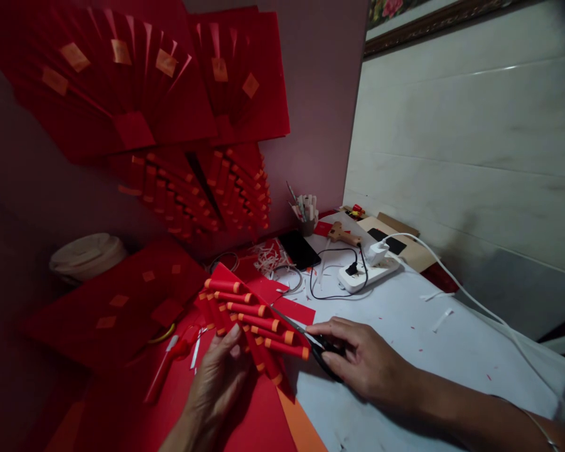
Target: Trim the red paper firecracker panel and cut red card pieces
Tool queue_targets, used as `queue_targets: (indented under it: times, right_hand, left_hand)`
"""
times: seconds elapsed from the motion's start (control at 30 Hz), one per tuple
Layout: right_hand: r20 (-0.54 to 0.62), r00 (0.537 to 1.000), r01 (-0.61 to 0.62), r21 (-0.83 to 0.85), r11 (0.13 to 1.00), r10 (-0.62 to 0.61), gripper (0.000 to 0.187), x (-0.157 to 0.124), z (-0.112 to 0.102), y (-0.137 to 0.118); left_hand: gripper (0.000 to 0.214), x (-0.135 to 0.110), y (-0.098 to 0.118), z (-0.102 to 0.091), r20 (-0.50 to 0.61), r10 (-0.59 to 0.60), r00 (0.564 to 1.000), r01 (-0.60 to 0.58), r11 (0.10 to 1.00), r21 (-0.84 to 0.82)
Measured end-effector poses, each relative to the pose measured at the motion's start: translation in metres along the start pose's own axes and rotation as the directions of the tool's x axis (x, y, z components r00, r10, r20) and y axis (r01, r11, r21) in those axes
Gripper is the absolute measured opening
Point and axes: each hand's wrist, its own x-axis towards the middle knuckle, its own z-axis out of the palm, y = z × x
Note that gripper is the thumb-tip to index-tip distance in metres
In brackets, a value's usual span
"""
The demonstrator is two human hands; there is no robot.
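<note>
My left hand point(223, 367) is closed round a red paper firecracker string point(254, 323), its several rolled tubes banded in orange at the ends. The thumb presses on the tubes from the near side. In my right hand point(362, 358) is a pair of black-handled scissors point(322, 355), with the fingers in the handles. The scissor blades reach up and left along the right edge of the paper backing, behind the tubes; whether they touch it I cannot tell. Red paper sheets point(245, 414) lie under my left hand, with an orange sheet point(299, 417) beside them.
A white power strip point(370, 273) with plugs and cables stands at the right. Behind are a glue gun point(343, 235), a black phone point(299, 250), a pen cup point(306, 220) and paper shreds point(269, 258). Red fans point(132, 81) and finished-looking firecracker strings point(176, 194) hang on the wall.
</note>
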Motion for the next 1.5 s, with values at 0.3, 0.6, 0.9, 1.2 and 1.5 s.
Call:
queue_targets:
  times: [0.3, 0.6, 0.9, 1.2, 1.5]
  right_hand:
    - [-0.023, 1.000, 0.014, 0.012, 1.000, -0.014, 0.040, -0.0007, 0.0015, 0.0017]
    - [-0.021, 1.000, 0.006, 0.007, 1.000, -0.006, 0.038, -0.0004, 0.0014, -0.0002]
    - [-0.046, 0.999, 0.012, 0.007, 1.000, -0.012, 0.041, 0.0007, 0.0032, 0.0004]
    - [-0.033, 0.999, 0.000, -0.009, 1.000, 0.000, 0.040, 0.0000, 0.0032, 0.0003]
    - [-0.029, 1.000, 0.003, 0.030, 1.000, -0.002, 0.040, 0.0004, 0.0054, 0.0065]
  left_hand:
    - [0.024, -0.0012, -0.0006, -0.0004, -0.006, 0.000, 1.000, 0.000, 1.000, -0.008]
    - [0.017, -0.0023, 0.0001, 0.0000, 0.045, -0.022, 0.999, 0.022, 1.000, -0.004]
    - [0.020, -0.0034, -0.0007, 0.0012, 0.070, 0.009, 0.997, -0.009, 1.000, 0.002]
    - [0.020, -0.0070, -0.0053, 0.0022, 0.063, -0.045, 0.997, 0.044, 0.999, 0.020]
    - [0.025, -0.0053, -0.0062, 0.0004, 0.053, -0.037, 0.998, 0.036, 0.999, 0.008]
